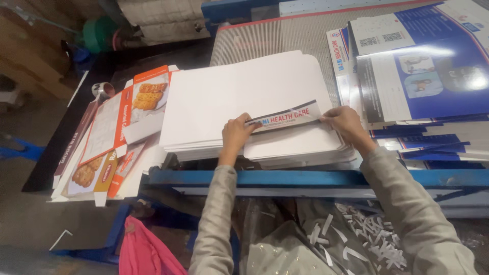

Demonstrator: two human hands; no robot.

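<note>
From the head camera, the blue-framed bench (316, 177) ran across the picture, its top covered with a fine grey mesh that showed bare toward the far edge. At the near edge, in the middle, lay a thick stack of white card sheets (239, 97), their corners rounded. On top of that stack, close to the near edge, sat a narrow printed strip (285, 118), white with red and blue lettering, slightly tilted. The left hand (235, 133) pinched the strip's left end, fingers closed on it; the right hand (345, 122) pinched its right end the same way. Both sleeves were pale grey-beige.

At the bench's right end stood piles of blue-and-white printed sheets (433, 81), glossy and catching the light. Off the left end, flattened orange-and-white cartons (114, 132) with biscuit pictures lay fanned, a tape roll (103, 90) just beyond them. Below the near edge, white paper offcuts (367, 239) littered a dark plastic sheet, and pink cloth (145, 252) lay on the dusty floor. The far left corner of the room was dim, with brown cardboard and a green object.
</note>
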